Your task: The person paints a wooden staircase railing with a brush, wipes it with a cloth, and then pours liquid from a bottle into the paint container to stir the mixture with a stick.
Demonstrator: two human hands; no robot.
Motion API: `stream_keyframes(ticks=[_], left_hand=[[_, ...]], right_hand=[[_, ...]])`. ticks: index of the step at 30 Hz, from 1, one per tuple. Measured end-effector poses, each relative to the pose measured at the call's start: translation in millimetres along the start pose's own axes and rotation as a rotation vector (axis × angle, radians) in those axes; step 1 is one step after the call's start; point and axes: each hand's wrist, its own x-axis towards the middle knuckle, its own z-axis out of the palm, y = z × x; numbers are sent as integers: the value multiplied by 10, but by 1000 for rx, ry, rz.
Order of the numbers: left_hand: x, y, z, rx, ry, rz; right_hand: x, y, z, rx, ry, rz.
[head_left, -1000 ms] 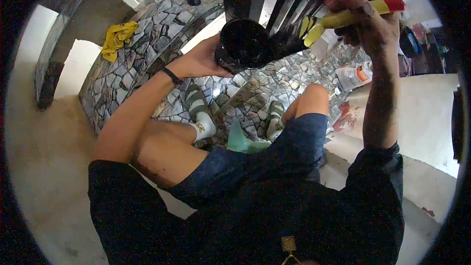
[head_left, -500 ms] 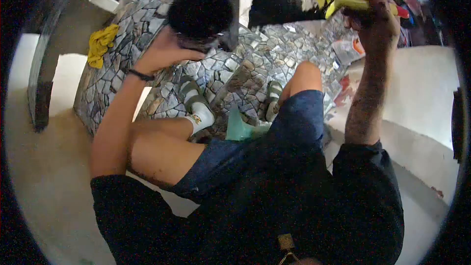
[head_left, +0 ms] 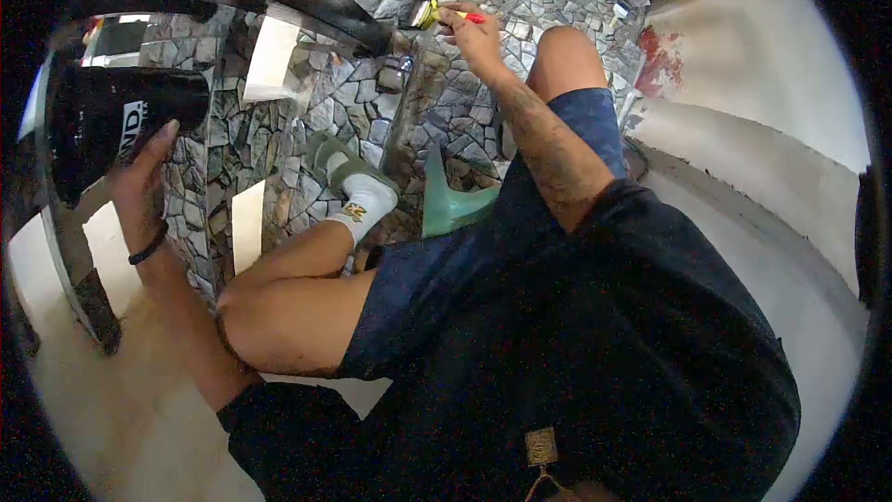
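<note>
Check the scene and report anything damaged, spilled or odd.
A ragged red patch marks the pale wall right of the stone-patterned floor. It breaks up the otherwise pale surface, perhaps worn or stained; I cannot tell which.

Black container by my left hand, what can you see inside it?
Nothing I can make out. The black container shows its outer side, with white lettering, and your left hand against it. The inside is hidden from this view, so I can't tell its contents.

White letters point(head_left: 135, 123), apparently "ND.", stand on the black cylindrical container point(head_left: 98, 116); right of that container, yellow marks point(head_left: 353, 211) on the white cloth sock point(head_left: 376, 197) cannot be read
</note>
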Motion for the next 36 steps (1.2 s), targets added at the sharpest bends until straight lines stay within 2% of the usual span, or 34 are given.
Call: stream_keyframes(ticks=[2, 3, 6, 7, 9, 11, 16, 19, 21, 23, 25, 27, 31, 34, 35, 36], left_hand=[[9, -4, -46, 10, 13, 3], [-11, 34, 37, 12, 27, 146], [-24, -24, 8, -8, 36, 130], [-46, -13, -35, -24, 22, 18], [-42, -48, -88, 110, -7, 123], [-32, -55, -110, 175, 0, 138], [-34, -123, -77, 15, 31, 57], [-84, -28, -24, 199, 90, 53], [-131, 25, -42, 264, 72, 47], [-107, 31, -27, 223, 62, 82], [-33, 14, 5, 76, 64, 148], [-14, 11, -38, 48, 61, 102], [-60, 95, 33, 72, 116, 42], [19, -99, -237, 451, -68, 390], [26, -144, -282, 543, -74, 459], [34, -165, -291, 632, -79, 531]], right_hand=[[-22, 251, 39, -66, -2, -45], [4, 357, 61, -99, -6, -69], [-2, 549, 88, -75, -14, -10], [-7, 576, 88, -30, -30, 2], [3, 603, 120, -43, -12, 14], [23, 619, 164, -81, -16, 23], [113, 728, 249, -105, -85, 62], [-38, 375, 235, 150, -179, -71], [-133, 244, 148, 120, -146, -13], [-91, 283, 78, 60, -66, 65], [-2, 539, 33, -14, -90, 10], [66, 693, 69, -98, -134, 15], [-40, 541, 274, 45, -184, 30], [-207, 314, 166, 133, -114, 19], [-146, 486, 71, 177, -165, -116], [-130, 570, 43, 129, -145, -82]])
